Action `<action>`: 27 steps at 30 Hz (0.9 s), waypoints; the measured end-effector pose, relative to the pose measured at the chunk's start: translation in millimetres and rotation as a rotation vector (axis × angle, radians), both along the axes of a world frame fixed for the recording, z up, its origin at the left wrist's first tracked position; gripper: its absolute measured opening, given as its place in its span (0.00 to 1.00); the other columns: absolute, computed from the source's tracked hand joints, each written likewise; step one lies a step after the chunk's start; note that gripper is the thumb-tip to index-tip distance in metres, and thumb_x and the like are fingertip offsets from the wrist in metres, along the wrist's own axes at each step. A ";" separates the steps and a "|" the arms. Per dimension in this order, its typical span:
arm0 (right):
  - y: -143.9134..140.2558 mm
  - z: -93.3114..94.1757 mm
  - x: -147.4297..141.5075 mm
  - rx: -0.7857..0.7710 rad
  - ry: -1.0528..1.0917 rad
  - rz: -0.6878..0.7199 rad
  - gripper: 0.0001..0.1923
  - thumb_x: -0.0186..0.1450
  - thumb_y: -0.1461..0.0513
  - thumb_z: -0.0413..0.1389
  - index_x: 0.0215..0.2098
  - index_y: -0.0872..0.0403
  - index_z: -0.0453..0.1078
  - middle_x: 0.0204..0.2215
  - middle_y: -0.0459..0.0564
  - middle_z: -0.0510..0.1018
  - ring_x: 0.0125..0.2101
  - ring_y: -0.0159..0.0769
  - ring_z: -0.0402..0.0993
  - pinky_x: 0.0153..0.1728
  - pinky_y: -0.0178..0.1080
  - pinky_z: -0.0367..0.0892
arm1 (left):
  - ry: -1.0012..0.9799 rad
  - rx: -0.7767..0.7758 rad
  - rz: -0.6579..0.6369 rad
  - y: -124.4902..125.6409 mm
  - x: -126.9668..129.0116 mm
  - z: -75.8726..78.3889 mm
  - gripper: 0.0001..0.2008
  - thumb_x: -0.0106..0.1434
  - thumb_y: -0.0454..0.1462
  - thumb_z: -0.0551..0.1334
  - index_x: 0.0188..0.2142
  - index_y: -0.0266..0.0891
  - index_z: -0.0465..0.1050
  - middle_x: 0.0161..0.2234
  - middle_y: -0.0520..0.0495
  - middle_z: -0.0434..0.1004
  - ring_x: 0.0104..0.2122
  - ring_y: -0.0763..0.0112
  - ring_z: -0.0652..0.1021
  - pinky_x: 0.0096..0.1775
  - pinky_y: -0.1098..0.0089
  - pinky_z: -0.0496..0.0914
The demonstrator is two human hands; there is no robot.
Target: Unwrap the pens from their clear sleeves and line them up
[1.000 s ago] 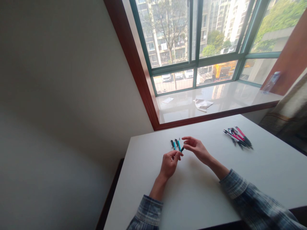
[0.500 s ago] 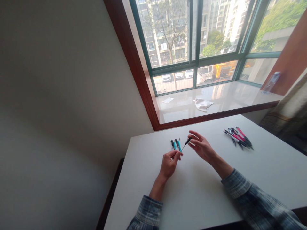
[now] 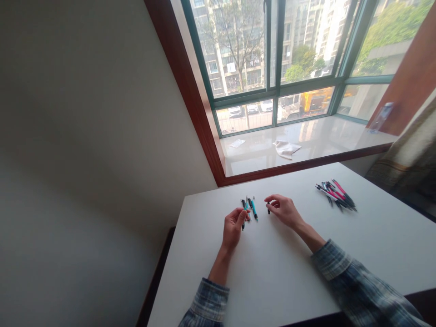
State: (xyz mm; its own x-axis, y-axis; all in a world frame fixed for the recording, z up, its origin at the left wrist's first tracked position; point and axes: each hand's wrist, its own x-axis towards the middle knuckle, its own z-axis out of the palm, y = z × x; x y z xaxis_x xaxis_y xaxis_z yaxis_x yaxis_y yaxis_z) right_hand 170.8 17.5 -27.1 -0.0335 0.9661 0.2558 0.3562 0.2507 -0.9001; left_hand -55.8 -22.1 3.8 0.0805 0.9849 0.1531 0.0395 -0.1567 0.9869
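Near the far left part of the white table, my left hand [image 3: 233, 227] is closed in a pinch on a pen [image 3: 243, 225], whose dark lower end shows below the fingers. Just beyond it lie teal and black pens [image 3: 254, 210], partly hidden by the fingers. To their right, my right hand [image 3: 284, 211] pinches a short black pen part [image 3: 268, 209] between thumb and fingertips, held roughly upright. Whether this part touches the tabletop, I cannot tell. The two hands are apart.
A pile of pink, white and black pens [image 3: 335, 196] lies at the right of the white table [image 3: 272, 272]. Behind the table, a white cloth [image 3: 286, 149], a piece of paper [image 3: 237, 143] and a clear bottle [image 3: 381, 118] are on the windowsill. A wall stands at the left.
The black part has come away from the thin piece in my left hand and is now in my right fingers, lower down. My left hand has shifted slightly left, its pen turned more upright.
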 end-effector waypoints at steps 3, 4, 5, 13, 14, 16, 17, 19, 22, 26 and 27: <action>-1.1 -4.2 -3.6 0.016 -0.114 0.032 0.08 0.62 0.60 0.59 0.37 0.49 0.80 0.36 0.50 0.83 0.29 0.38 0.78 0.35 0.42 0.73 | -0.007 -0.007 0.011 0.1 -1.2 2.2 0.23 0.64 0.55 0.64 0.39 0.36 0.80 0.28 0.47 0.75 0.31 0.69 0.73 0.37 0.69 0.69; -0.5 -5.3 -3.4 0.013 -0.132 0.037 0.08 0.62 0.60 0.59 0.37 0.49 0.80 0.36 0.50 0.82 0.28 0.38 0.78 0.35 0.42 0.73 | -0.003 -0.008 0.011 0.0 -1.4 2.5 0.23 0.65 0.55 0.63 0.39 0.37 0.80 0.28 0.47 0.75 0.31 0.69 0.73 0.36 0.69 0.69; 0.4 -5.9 -2.5 0.011 -0.140 0.040 0.08 0.62 0.61 0.59 0.38 0.49 0.81 0.36 0.50 0.82 0.28 0.38 0.78 0.35 0.43 0.73 | 0.003 -0.010 0.012 -0.1 -1.5 2.8 0.24 0.65 0.56 0.63 0.39 0.37 0.80 0.28 0.47 0.75 0.31 0.69 0.73 0.36 0.69 0.68; 1.3 4.7 26.6 -0.052 -0.109 0.391 0.26 0.57 0.62 0.64 0.54 0.45 0.77 0.45 0.50 0.79 0.32 0.35 0.73 0.36 0.40 0.73 | 0.002 -0.021 0.025 -2.3 -1.5 2.9 0.24 0.65 0.56 0.62 0.39 0.37 0.81 0.28 0.47 0.75 0.30 0.69 0.73 0.35 0.70 0.68; 0.8 5.4 29.8 -0.068 -0.115 0.414 0.27 0.56 0.63 0.63 0.55 0.45 0.77 0.44 0.49 0.79 0.31 0.34 0.72 0.36 0.39 0.73 | -0.001 -0.023 0.029 -2.6 -1.4 2.8 0.24 0.65 0.56 0.62 0.39 0.37 0.81 0.28 0.47 0.75 0.30 0.70 0.72 0.35 0.70 0.68; -0.2 4.8 33.3 -0.097 -0.122 0.413 0.27 0.56 0.64 0.62 0.54 0.46 0.78 0.40 0.48 0.79 0.29 0.32 0.71 0.35 0.39 0.72 | -0.007 -0.026 0.032 -3.1 -1.2 2.8 0.23 0.65 0.55 0.63 0.39 0.36 0.81 0.28 0.47 0.75 0.30 0.70 0.72 0.34 0.70 0.68; -0.5 3.8 33.5 -0.103 -0.121 0.401 0.26 0.56 0.64 0.61 0.53 0.47 0.78 0.37 0.48 0.78 0.28 0.32 0.70 0.35 0.39 0.72 | -0.010 -0.028 0.034 -3.5 -1.1 3.0 0.23 0.65 0.55 0.63 0.39 0.36 0.81 0.27 0.47 0.75 0.30 0.70 0.72 0.34 0.70 0.68; -0.4 1.0 31.1 -0.095 -0.102 0.368 0.24 0.57 0.63 0.62 0.52 0.48 0.79 0.36 0.47 0.79 0.28 0.33 0.70 0.35 0.39 0.72 | -0.006 -0.029 0.043 -4.3 -1.1 3.6 0.24 0.65 0.56 0.63 0.38 0.37 0.81 0.27 0.47 0.75 0.29 0.70 0.72 0.34 0.70 0.68; 3.1 -2.5 21.8 -0.050 -0.060 0.276 0.25 0.56 0.62 0.63 0.54 0.46 0.77 0.41 0.49 0.81 0.33 0.36 0.73 0.37 0.40 0.72 | 0.000 -0.024 0.050 -5.9 -1.8 4.9 0.24 0.65 0.56 0.62 0.37 0.37 0.81 0.27 0.47 0.75 0.29 0.70 0.72 0.34 0.70 0.68; 15.4 -4.6 4.4 0.011 -0.040 0.190 0.34 0.55 0.62 0.64 0.60 0.42 0.71 0.48 0.48 0.82 0.45 0.43 0.75 0.42 0.44 0.71 | -0.016 -0.010 0.040 -7.7 -3.8 5.7 0.22 0.65 0.55 0.62 0.37 0.37 0.81 0.27 0.47 0.76 0.29 0.70 0.72 0.35 0.70 0.68; 19.1 -5.2 0.2 0.019 -0.035 0.187 0.35 0.55 0.62 0.65 0.61 0.42 0.70 0.48 0.48 0.82 0.46 0.44 0.74 0.44 0.45 0.71 | -0.020 -0.008 0.042 -7.9 -4.3 5.8 0.22 0.65 0.55 0.62 0.37 0.37 0.81 0.27 0.47 0.75 0.29 0.70 0.72 0.34 0.70 0.68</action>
State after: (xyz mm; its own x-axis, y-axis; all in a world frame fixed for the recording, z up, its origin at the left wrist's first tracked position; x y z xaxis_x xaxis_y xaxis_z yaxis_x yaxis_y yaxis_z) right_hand 171.0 36.6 -32.3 -0.2212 0.9374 0.2690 0.3328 0.3319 -0.8827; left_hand -60.1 -30.0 9.6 0.0359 0.9886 0.1459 0.0267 -0.1469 0.9888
